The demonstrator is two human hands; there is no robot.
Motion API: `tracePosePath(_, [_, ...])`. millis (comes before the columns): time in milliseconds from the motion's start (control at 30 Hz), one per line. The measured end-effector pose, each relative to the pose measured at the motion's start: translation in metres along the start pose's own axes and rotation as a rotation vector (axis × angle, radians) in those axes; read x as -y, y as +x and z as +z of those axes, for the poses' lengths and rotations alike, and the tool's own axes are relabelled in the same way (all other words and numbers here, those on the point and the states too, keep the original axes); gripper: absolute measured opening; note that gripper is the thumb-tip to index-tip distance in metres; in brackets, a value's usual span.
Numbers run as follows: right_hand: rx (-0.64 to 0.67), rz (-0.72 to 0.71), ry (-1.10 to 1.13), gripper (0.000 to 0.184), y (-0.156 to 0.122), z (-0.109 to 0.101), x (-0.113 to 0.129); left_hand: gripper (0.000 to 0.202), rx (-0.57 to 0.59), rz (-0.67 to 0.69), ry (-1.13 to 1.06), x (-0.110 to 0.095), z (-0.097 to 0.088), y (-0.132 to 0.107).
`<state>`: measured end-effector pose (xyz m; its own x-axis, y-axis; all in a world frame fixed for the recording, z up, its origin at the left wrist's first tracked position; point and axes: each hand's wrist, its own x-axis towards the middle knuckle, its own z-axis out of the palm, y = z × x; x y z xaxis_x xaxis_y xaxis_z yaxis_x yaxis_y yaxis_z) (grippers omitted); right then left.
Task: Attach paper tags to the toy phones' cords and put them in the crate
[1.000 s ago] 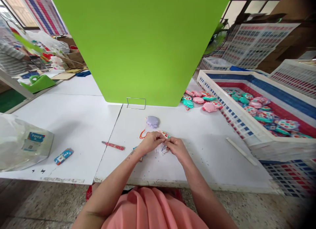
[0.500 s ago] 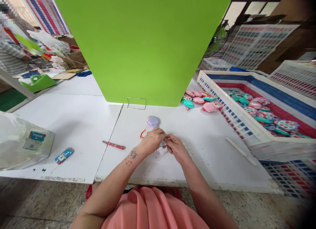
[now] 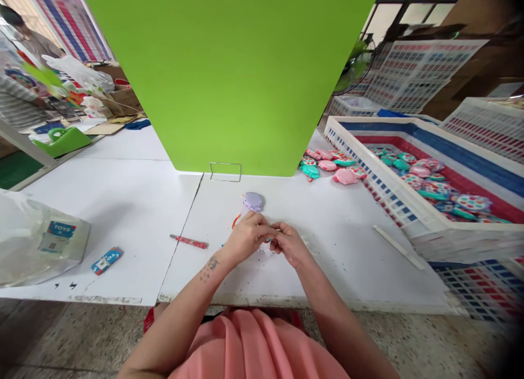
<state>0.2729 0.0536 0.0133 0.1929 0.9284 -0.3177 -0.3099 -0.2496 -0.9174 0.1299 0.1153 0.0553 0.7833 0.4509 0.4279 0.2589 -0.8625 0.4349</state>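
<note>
My left hand (image 3: pixel 248 236) and my right hand (image 3: pixel 290 244) meet over the white table, with fingertips pinched together. Between them is a small piece with a bit of blue and red showing; the fingers hide most of it. Beneath the hands lies a pile of small whitish bits (image 3: pixel 266 250). Just beyond my left hand sits a rounded purple animal-shaped toy (image 3: pixel 252 200). An orange cord (image 3: pixel 235 221) loops out beside that hand. Farther left lies a slim red tool (image 3: pixel 190 241) with a grey tip.
A tall green panel (image 3: pixel 237 84) stands ahead, a wire bracket (image 3: pixel 225 172) at its foot. Right are pink and green toys (image 3: pixel 327 165), a lined crate (image 3: pixel 409 221) of toys and a white strip (image 3: pixel 398 247). Left are a blue TOYS card (image 3: pixel 107 260) and a plastic bag (image 3: pixel 36 237).
My fingers have closed in around the small piece, so less of it shows. My right hand has turned slightly inward. The toy and the tool lie where they were.
</note>
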Motion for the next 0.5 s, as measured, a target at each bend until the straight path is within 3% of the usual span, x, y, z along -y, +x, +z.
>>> tracePosePath(200, [0.016,-0.011,0.087,0.024,0.001,0.004,-0.004,0.020,0.046,0.159,0.198,-0.012,0.012,-0.016])
tracePosePath(500, [0.000,0.007,0.141,0.025,0.006,0.001,-0.012,0.020,0.030,0.170,0.346,-0.015,0.023,-0.018])
